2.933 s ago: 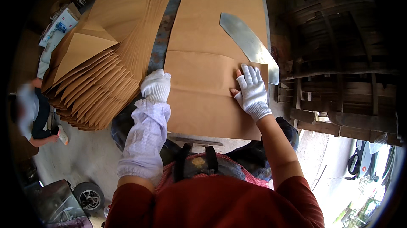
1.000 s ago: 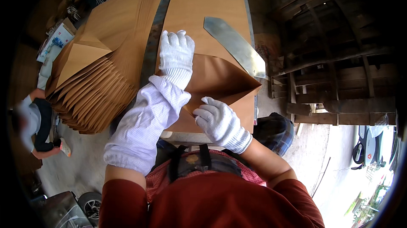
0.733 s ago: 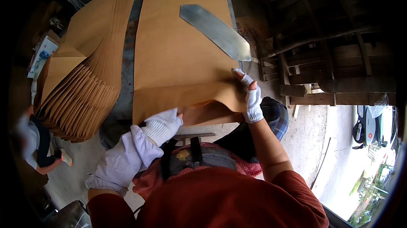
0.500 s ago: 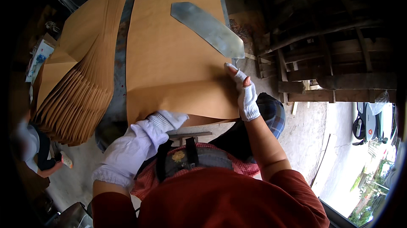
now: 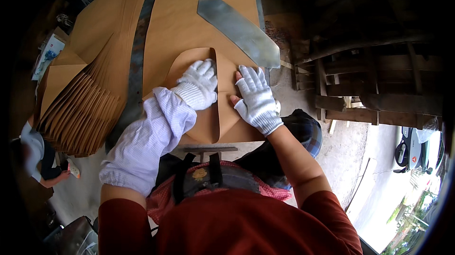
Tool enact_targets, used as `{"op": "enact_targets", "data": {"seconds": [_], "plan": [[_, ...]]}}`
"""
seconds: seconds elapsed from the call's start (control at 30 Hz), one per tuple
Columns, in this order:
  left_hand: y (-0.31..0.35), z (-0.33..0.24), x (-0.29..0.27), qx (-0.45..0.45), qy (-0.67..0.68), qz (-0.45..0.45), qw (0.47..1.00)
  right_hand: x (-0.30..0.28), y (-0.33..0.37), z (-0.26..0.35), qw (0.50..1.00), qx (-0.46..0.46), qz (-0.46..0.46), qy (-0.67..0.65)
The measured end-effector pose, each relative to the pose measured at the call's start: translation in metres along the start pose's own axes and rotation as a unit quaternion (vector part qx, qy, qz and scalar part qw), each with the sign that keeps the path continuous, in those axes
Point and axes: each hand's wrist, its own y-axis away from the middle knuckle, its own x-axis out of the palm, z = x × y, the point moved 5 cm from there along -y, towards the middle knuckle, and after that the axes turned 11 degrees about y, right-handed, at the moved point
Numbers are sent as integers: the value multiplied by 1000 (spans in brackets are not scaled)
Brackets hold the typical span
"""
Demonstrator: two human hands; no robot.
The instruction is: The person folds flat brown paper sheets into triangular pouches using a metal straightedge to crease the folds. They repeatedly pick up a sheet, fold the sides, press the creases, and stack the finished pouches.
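Observation:
A large sheet of brown kraft paper [image 5: 177,29], apparently a flat bag, lies in front of me on a metal-topped table [image 5: 138,46]. Its near end is turned up and spread into a pocket with a curved left edge and an upright crease in the middle. Within that opened fold, my left hand [image 5: 198,84], in a white knit glove, presses down with its fingers stretched out. Right of the crease, my right hand [image 5: 256,96] rests flat on the paper; its glove leaves the thumb and a fingertip bare. Neither hand grips anything. Beyond them, a grey metal plate [image 5: 239,32] with angled ends lies slantwise on the paper.
To the left, a thick stack of brown paper bags [image 5: 83,108] has folded ends fanned toward me. Another person [image 5: 42,160] is at the far left. Wooden racks [image 5: 374,74] stand at the right, with a grey motor scooter [image 5: 413,146] beyond the concrete floor.
The paper's near end has been folded up and opened into a pocket. My left hand has moved up and right from the near edge into the fold; my right hand has shifted inward and flattened.

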Motion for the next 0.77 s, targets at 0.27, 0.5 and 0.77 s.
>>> {"op": "enact_targets", "data": {"seconds": [0.27, 0.5, 0.77], "plan": [[-20, 36, 12, -156, 85, -199, 964, 1, -8, 15, 997, -11, 28, 74], [89, 71, -54, 55, 576, -232, 782, -3, -6, 17, 992, -17, 61, 108], [158, 140, 127, -87, 565, -323, 755, 26, -65, 38, 994, -50, 6, 98]]}}
